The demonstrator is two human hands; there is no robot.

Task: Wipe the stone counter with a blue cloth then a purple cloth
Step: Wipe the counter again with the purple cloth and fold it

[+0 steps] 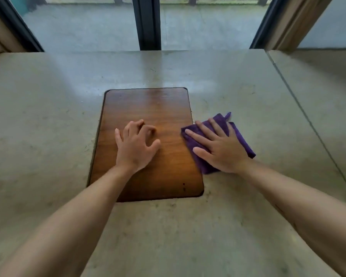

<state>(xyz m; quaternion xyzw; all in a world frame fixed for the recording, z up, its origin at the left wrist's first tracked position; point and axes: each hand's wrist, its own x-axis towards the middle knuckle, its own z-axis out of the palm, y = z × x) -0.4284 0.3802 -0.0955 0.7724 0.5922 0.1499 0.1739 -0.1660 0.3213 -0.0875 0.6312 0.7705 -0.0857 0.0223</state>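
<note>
A folded purple cloth (241, 136) lies on the beige stone counter (238, 216), its left edge overlapping the wooden panel. My right hand (218, 148) presses flat on the cloth with fingers spread, covering its middle. My left hand (136, 144) rests on the wooden panel with fingers curled and apart, holding nothing. No blue cloth is in view.
A brown wooden panel (148, 108) with rounded corners sits inset in the middle of the counter. A seam (300, 104) runs diagonally across the counter at the right. Glass panes with a dark frame post (148, 23) stand along the far edge.
</note>
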